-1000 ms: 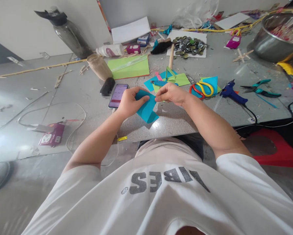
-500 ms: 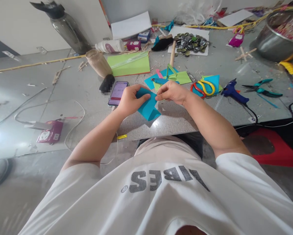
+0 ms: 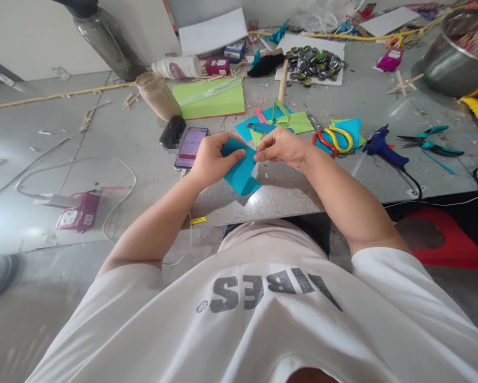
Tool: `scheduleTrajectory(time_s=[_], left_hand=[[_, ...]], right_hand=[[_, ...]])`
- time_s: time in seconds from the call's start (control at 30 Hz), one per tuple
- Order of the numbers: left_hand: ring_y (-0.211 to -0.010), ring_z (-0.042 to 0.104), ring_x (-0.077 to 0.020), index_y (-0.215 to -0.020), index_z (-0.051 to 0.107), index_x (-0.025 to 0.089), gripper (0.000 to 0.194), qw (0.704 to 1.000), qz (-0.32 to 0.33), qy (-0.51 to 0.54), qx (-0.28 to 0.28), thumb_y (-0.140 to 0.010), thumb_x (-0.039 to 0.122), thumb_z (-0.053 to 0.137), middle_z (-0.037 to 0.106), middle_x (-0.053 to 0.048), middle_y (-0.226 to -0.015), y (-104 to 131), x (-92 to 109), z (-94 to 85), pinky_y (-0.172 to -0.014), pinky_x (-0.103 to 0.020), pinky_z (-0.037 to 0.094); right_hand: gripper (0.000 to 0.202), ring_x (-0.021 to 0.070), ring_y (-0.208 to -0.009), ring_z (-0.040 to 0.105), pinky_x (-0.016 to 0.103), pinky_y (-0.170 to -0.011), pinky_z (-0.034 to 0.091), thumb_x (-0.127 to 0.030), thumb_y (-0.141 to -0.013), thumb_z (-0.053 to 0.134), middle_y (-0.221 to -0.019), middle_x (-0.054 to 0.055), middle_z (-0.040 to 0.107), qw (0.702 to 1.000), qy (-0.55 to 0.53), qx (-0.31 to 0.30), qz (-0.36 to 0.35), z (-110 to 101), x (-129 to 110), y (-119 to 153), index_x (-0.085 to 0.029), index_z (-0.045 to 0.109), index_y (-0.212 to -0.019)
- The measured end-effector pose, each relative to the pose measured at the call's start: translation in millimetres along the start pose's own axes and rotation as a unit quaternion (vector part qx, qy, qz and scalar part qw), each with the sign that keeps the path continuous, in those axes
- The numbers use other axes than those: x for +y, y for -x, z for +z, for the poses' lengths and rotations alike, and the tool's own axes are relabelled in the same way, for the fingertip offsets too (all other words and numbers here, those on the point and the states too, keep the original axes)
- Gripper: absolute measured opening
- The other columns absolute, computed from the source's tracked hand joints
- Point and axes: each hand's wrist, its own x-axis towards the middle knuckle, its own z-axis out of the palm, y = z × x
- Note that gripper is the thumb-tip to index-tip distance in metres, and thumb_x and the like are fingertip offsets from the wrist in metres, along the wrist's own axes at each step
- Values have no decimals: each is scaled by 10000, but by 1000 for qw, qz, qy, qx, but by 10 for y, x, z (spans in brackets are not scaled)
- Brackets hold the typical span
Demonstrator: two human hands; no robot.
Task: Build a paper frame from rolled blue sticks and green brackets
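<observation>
A piece of blue paper (image 3: 239,173), with a notch on its right side and a curled lower end, is held above the near edge of the table. My left hand (image 3: 214,159) grips its left part, thumb on top and fingers behind. At its upper right edge, my right hand (image 3: 281,148) pinches the paper between thumb and fingertips. Just beyond my hands lie a blue cutter (image 3: 265,128) and green and blue paper pieces (image 3: 301,124). Scissors (image 3: 335,141) with red and yellow handles rest right of my right hand. A lit phone (image 3: 191,148) lies left of my left hand.
A blue glue gun (image 3: 386,149) and teal-handled pliers (image 3: 428,142) lie at the right. Green sheets (image 3: 213,98), a tan cylinder (image 3: 158,96) and a dark bottle (image 3: 111,45) stand or lie farther back. Bottle caps (image 3: 314,64) are heaped near a metal pot (image 3: 454,58).
The camera view has shifted slightly. Both hands keep their hold on the blue paper, whose lower end looks a little more curled.
</observation>
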Motion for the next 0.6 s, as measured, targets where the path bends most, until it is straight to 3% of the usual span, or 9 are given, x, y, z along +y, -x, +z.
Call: scheduleTrajectory(time_s=[0.33, 0.5, 0.6], left_hand=[[-1016, 898, -289, -1091, 951, 206, 188, 1000, 2, -4, 7, -972, 339, 892, 966, -80, -1105, -4, 12, -11, -976, -431, 750], [-1010, 894, -294, -1099, 954, 202, 213, 1000, 15, 3, 10, -972, 359, 889, 965, -86, -1105, -9, -22, -28, -954, -434, 745], [-994, 885, -291, -1100, 952, 205, 223, 1000, 5, -6, 6, -961, 369, 895, 963, -83, -1093, -9, -36, -23, -909, -420, 735]], right_hand=[[466, 88, -605, 496, 251, -505, 385, -248, -736, 1244, -656, -28, 662, 1000, 4, 18, -7, -15, -17, 21, -187, 782, -750], [366, 98, -573, 526, 264, -487, 412, -291, -862, 1196, -692, -9, 724, 1000, 13, -6, -19, -79, -61, 76, -170, 851, -885], [354, 92, -558, 510, 269, -479, 403, -274, -865, 1179, -697, -2, 739, 1000, 16, -15, -20, -87, -63, 84, -169, 841, -870]])
